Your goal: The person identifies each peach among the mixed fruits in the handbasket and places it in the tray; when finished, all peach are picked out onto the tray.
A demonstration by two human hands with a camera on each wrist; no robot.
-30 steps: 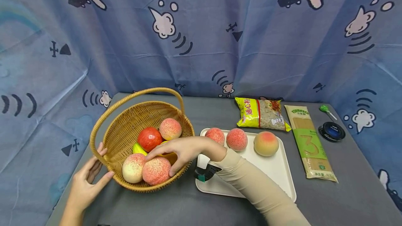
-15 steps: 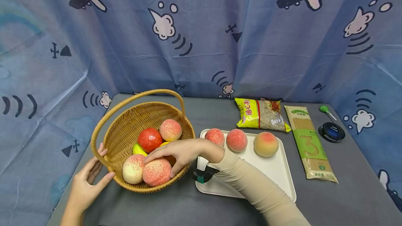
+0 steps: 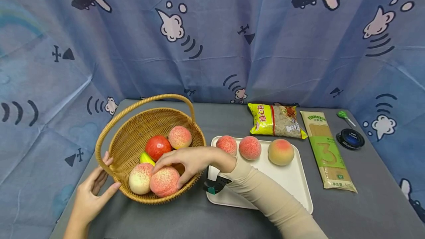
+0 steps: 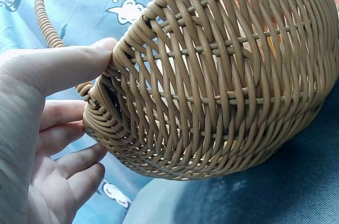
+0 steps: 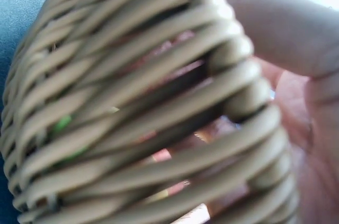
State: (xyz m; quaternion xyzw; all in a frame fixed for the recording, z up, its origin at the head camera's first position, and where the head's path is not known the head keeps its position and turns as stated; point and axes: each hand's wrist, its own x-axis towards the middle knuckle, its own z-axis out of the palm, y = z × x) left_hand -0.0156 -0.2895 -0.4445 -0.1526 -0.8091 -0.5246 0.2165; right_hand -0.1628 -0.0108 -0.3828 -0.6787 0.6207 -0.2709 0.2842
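Note:
A wicker basket (image 3: 132,132) with an arched handle stands tilted on the left of the table. My left hand (image 3: 87,196) grips its left rim near the foot of the handle; in the left wrist view the thumb (image 4: 79,64) presses the rim. Inside the basket, my right hand (image 3: 189,161) holds a pink peach (image 3: 164,183) with thumb and fingers on either side. Beside that lie a paler peach (image 3: 140,180), a red apple (image 3: 157,147), another peach (image 3: 180,136) and something yellow (image 3: 146,158), partly covered. Weave hides most of the fruit in the right wrist view.
Right of the basket, a white tray (image 3: 282,185) bears three peaches (image 3: 250,148), partly under the right forearm. Behind it lies a yellow pasta bag (image 3: 277,120). Farther right are a noodle pack (image 3: 327,154), a dark round tin (image 3: 350,138) and a green lollipop (image 3: 342,114).

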